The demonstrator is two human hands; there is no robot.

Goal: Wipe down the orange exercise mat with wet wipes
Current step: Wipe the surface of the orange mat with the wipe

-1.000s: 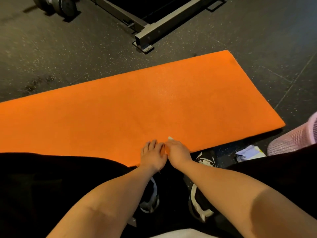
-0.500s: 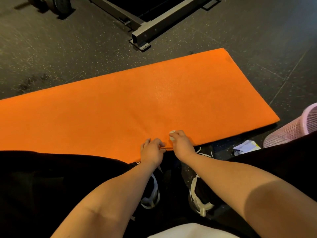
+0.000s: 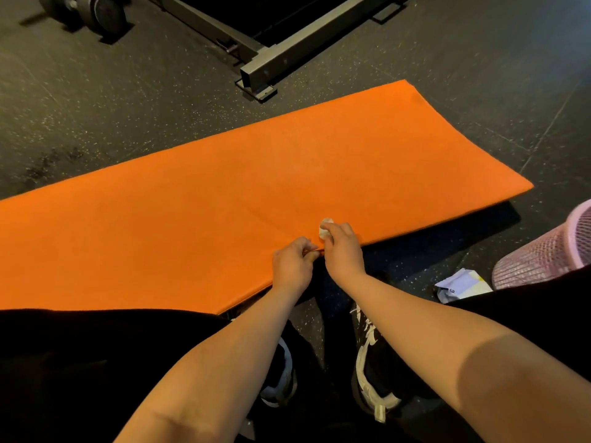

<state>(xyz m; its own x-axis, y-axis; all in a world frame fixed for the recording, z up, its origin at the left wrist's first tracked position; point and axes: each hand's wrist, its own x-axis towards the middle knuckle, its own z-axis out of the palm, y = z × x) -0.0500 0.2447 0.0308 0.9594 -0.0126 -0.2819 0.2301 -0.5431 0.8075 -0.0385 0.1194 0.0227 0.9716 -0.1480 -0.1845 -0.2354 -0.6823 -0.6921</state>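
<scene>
The orange exercise mat (image 3: 224, 199) stretches across the dark gym floor, and its near edge is raised off the floor, casting a shadow on the right. My left hand (image 3: 292, 266) pinches that near edge with curled fingers. Right beside it, my right hand (image 3: 342, 247) also grips the edge and holds a small crumpled white wet wipe (image 3: 324, 230) that pokes out above its fingers. The two hands touch at the edge.
A black steel equipment frame (image 3: 275, 63) stands just beyond the mat's far side, with a dumbbell (image 3: 96, 9) at top left. A pink mesh basket (image 3: 550, 251) and a white wipe packet (image 3: 460, 284) lie on the right. My black shoes (image 3: 371, 362) are below the hands.
Both hands went from lying on the mat's near edge to gripping it and lifting it. The edge now stands off the floor and the mat's right end curves upward.
</scene>
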